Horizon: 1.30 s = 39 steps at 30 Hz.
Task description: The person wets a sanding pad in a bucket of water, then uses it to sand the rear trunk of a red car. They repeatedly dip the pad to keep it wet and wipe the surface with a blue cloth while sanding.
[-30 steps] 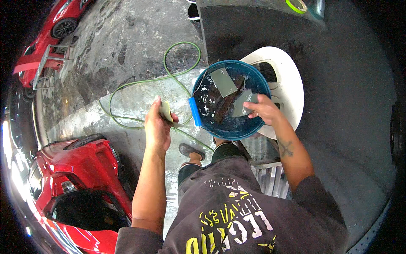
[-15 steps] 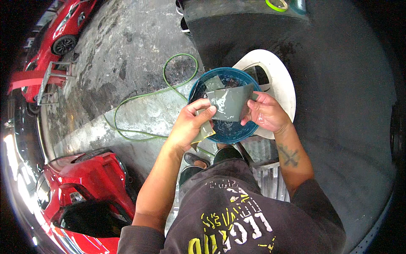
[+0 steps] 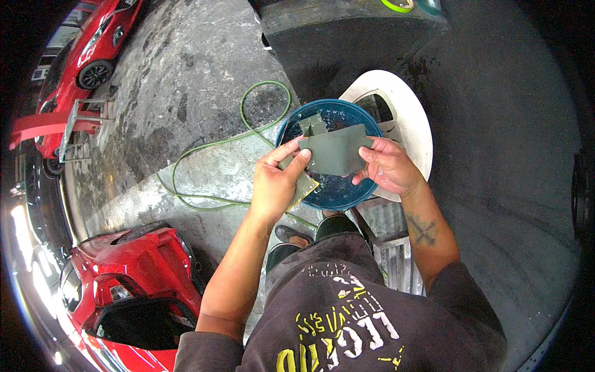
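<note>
My left hand point(image 3: 279, 177) and my right hand point(image 3: 390, 164) hold a wet grey-green sheet of sandpaper point(image 3: 338, 155) stretched between them. Thumbs press on its near face while the fingers sit behind it. Under my left hand a second, olive-grey piece with a yellowish edge point(image 3: 304, 188) pokes out, gripped in the same palm. Both hands are above a round blue bucket point(image 3: 338, 203) with water in it. Behind the sheet, another grey-green piece point(image 3: 313, 124) shows at the bucket's far left side.
A white panel with a cutout point(image 3: 415, 124) lies beside the bucket on the right. On the left, a green hose point(image 3: 186, 152) loops across the concrete floor. Red cars point(image 3: 133, 260) stand at the left. A large dark surface point(image 3: 496, 186) fills the right, and green tape point(image 3: 400, 5) lies at the top.
The sheet has turned between my hands; its wet, white-streaked face has given way to a plainer grey-green one. Both hands stay over the bucket.
</note>
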Motion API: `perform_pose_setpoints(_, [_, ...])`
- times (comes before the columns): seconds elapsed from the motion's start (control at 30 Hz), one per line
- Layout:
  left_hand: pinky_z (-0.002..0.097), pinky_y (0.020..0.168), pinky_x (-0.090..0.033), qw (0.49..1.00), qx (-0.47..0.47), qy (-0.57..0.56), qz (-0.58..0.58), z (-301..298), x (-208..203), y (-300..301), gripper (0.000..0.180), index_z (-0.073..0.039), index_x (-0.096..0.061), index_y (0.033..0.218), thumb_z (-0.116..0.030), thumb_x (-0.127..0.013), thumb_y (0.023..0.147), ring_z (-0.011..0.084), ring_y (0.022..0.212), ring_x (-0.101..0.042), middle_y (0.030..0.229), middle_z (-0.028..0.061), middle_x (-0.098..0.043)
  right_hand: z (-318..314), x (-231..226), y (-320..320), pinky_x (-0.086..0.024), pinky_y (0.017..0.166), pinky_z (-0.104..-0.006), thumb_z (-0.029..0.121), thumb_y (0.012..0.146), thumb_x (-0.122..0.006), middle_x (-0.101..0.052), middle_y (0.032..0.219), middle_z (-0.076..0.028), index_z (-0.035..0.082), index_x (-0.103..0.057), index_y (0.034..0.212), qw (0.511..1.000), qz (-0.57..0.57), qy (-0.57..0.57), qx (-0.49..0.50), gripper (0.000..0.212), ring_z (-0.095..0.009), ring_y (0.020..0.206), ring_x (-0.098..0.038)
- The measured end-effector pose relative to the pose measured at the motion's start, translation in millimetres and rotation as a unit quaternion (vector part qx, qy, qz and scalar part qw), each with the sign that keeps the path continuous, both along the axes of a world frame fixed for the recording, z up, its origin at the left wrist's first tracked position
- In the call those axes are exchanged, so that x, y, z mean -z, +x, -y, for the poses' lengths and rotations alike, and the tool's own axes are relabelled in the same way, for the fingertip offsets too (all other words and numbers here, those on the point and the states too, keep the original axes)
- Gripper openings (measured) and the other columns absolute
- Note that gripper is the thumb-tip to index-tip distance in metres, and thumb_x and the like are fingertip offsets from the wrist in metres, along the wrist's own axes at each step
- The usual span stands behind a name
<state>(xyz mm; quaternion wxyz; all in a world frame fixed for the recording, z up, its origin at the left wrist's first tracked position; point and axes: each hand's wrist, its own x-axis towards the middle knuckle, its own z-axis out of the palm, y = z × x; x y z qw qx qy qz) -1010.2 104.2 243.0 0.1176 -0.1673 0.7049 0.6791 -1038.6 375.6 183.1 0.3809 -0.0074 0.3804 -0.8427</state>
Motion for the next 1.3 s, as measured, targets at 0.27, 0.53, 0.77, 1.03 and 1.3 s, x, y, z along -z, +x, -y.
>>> perform_pose_setpoints(0.27, [0.0285,0.078,-0.058,0.996,-0.071,-0.024,0.057,2,5,-1,0.02,0.0,-0.086,0.11,-0.017,-0.088,0.099,0.0103,0.084,-0.071,0.1,0.0067,-0.082,-3,4,5,-0.067,0.087,-0.0422,0.023,0.117,-0.057,-0.075,0.134,-0.013,0.0,-0.058,0.152,1.0,0.013,0.008,-0.004,0.042,-0.025,0.114,-0.077])
perform_pose_setpoints(0.53, [0.0363,0.072,-0.064,0.974,-0.123,0.161,0.099,4,5,5,0.018,-0.001,-0.078,0.115,-0.017,-0.08,0.105,0.0196,0.082,-0.077,0.105,0.0125,-0.083,-24,9,13,-0.068,0.09,-0.0458,0.02,0.117,-0.057,-0.073,0.139,-0.017,-0.003,-0.052,0.156,1.0,0.005,0.022,0.017,0.046,-0.031,0.118,-0.077])
perform_pose_setpoints(0.77, [0.0341,0.076,-0.062,0.984,0.047,0.073,0.156,25,23,2,0.03,-0.007,-0.075,0.129,-0.026,-0.078,0.107,0.0188,0.085,-0.076,0.117,0.0119,-0.082,-62,15,23,-0.069,0.09,-0.0495,0.015,0.116,-0.057,-0.072,0.142,-0.017,0.0,-0.05,0.16,0.998,-0.001,0.04,0.045,0.046,-0.029,0.117,-0.077])
perform_pose_setpoints(1.03, [0.0336,0.084,-0.062,0.972,0.088,0.112,0.186,-10,56,33,0.048,-0.006,-0.065,0.146,-0.019,-0.082,0.103,0.0186,0.094,-0.075,0.116,0.0093,-0.079,-34,32,38,-0.068,0.093,-0.0438,0.011,0.114,-0.059,-0.075,0.137,-0.008,0.004,-0.065,0.15,0.986,-0.044,0.154,-0.052,0.037,-0.024,0.118,-0.075])
perform_pose_setpoints(1.3, [0.0333,0.079,-0.062,0.923,0.038,0.232,0.306,10,68,49,0.054,-0.008,-0.057,0.149,0.004,-0.071,0.098,0.0181,0.101,-0.073,0.117,0.0063,-0.075,23,65,116,-0.049,0.125,-0.045,-0.005,0.09,-0.063,-0.066,0.155,-0.018,0.008,-0.072,0.145,0.779,-0.471,0.411,-0.044,0.057,-0.039,0.146,-0.061])
